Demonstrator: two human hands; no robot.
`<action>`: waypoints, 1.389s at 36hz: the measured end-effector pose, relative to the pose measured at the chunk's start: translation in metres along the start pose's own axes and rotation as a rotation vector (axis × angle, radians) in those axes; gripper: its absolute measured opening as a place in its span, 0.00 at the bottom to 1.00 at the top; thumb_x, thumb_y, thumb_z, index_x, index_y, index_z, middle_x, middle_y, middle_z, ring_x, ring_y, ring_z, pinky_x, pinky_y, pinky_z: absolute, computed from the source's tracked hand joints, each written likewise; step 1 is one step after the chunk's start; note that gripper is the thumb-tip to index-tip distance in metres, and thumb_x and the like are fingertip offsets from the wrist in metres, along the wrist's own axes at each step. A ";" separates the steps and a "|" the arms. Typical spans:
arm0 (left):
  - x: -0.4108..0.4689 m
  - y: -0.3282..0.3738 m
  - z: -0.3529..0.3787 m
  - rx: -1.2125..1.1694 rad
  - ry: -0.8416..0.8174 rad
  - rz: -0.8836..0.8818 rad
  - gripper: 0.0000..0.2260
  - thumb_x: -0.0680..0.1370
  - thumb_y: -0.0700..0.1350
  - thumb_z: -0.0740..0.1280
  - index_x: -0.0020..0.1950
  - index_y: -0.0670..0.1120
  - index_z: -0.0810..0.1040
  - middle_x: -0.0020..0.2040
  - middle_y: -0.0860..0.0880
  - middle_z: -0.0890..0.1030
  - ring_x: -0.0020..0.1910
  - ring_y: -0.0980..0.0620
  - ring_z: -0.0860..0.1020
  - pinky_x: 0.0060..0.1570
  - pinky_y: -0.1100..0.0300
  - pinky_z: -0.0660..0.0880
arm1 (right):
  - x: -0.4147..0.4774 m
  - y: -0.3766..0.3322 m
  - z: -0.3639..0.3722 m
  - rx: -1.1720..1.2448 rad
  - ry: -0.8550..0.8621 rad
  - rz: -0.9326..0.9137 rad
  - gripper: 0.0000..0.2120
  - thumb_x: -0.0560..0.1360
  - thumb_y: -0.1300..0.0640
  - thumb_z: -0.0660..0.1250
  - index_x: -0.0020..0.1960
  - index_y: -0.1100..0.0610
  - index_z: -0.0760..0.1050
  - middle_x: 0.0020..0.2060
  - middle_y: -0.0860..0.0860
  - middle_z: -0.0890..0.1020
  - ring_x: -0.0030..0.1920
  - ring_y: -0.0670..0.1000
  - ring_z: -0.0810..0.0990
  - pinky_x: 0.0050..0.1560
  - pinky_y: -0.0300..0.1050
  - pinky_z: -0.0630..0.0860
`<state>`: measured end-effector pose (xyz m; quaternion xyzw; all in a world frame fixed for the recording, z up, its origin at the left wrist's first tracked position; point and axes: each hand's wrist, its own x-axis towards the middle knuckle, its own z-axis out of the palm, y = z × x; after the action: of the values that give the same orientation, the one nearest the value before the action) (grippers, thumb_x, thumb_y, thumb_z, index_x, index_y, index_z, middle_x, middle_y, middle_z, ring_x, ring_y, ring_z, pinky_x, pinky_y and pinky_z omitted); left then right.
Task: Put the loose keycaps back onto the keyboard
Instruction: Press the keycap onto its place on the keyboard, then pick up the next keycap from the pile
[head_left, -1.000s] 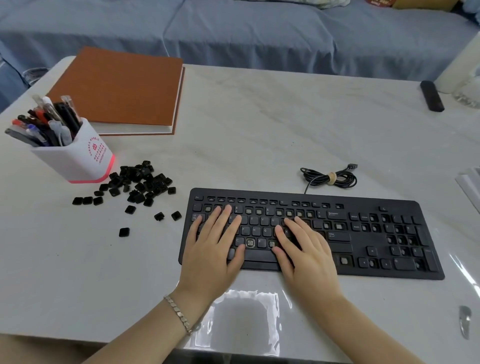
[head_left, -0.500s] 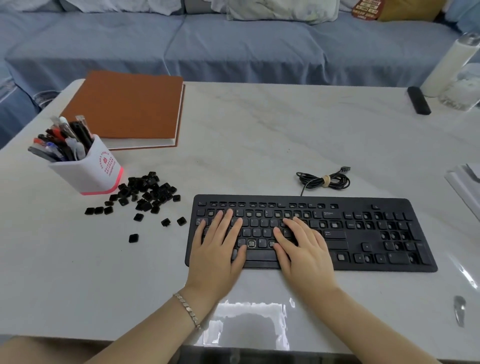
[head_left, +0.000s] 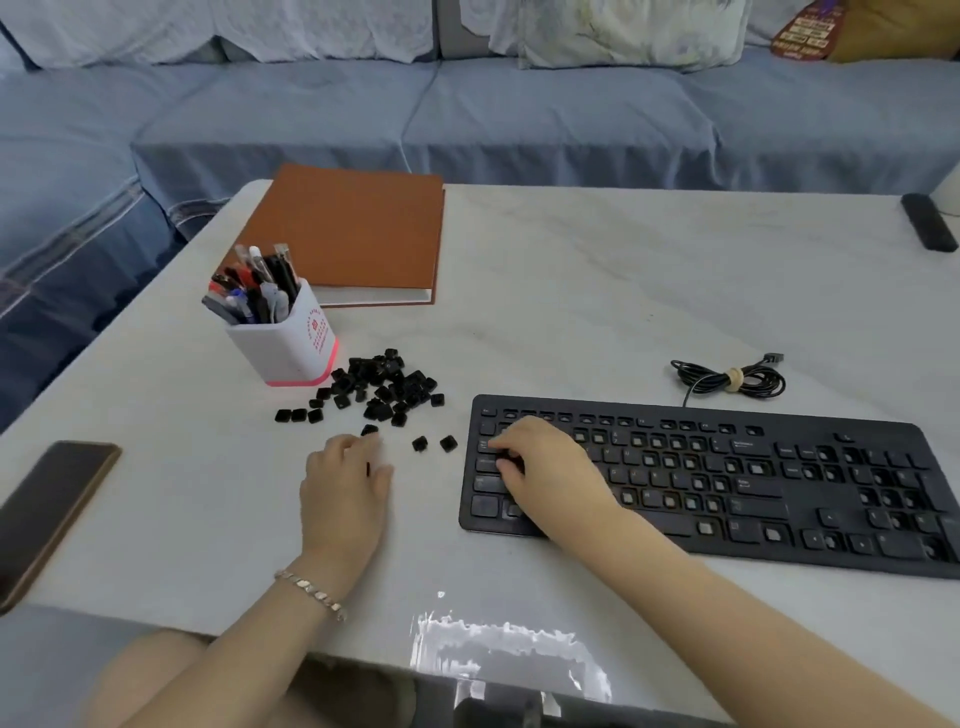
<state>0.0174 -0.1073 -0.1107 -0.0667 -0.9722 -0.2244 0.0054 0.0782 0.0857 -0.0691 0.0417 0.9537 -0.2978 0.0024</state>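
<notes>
Loose black plastic keycaps (head_left: 384, 387) heaped left of centre; flat black keyboard (head_left: 753, 488) at right, many sockets bare. Left hand (head_left: 345, 486) has come off the keys and now pinches a stray keycap (head_left: 369, 467) below the heap. Right hand (head_left: 545, 467) has shifted to the keyboard's left end, fingers bent, hold unclear; refitting looks about to begin.

Matt plastic keyboard (head_left: 779, 499), plastic keycaps (head_left: 384, 387), glossy stone-look table (head_left: 571, 312).

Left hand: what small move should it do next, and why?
Probably lift the keycap and carry it right to the keyboard. The left hand seems to pinch one loose keycap between thumb and fingers on the table, while the right hand rests on the keyboard's left end. Many sockets look bare.
</notes>
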 end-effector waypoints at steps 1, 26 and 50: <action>0.001 -0.005 -0.002 -0.039 -0.013 -0.006 0.12 0.78 0.42 0.64 0.61 0.43 0.77 0.59 0.44 0.75 0.58 0.43 0.69 0.52 0.56 0.66 | 0.006 -0.008 0.004 -0.004 -0.028 -0.013 0.15 0.78 0.61 0.58 0.64 0.55 0.73 0.62 0.49 0.73 0.62 0.51 0.71 0.61 0.45 0.68; -0.007 -0.023 -0.018 -0.504 -0.041 -0.201 0.07 0.76 0.35 0.63 0.44 0.45 0.78 0.41 0.49 0.80 0.42 0.50 0.78 0.40 0.66 0.69 | 0.031 -0.045 0.047 -0.495 -0.324 -0.283 0.17 0.71 0.75 0.57 0.57 0.64 0.70 0.57 0.60 0.69 0.57 0.58 0.67 0.41 0.46 0.63; -0.027 0.003 -0.037 -1.054 -0.222 -0.317 0.11 0.72 0.30 0.69 0.48 0.45 0.81 0.45 0.49 0.85 0.44 0.55 0.83 0.45 0.65 0.79 | 0.006 -0.043 0.029 0.924 -0.096 0.274 0.10 0.78 0.65 0.58 0.50 0.54 0.76 0.38 0.50 0.82 0.36 0.39 0.81 0.43 0.33 0.76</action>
<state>0.0438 -0.1248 -0.0769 0.0634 -0.7215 -0.6695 -0.1648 0.0686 0.0343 -0.0682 0.1500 0.7061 -0.6888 0.0670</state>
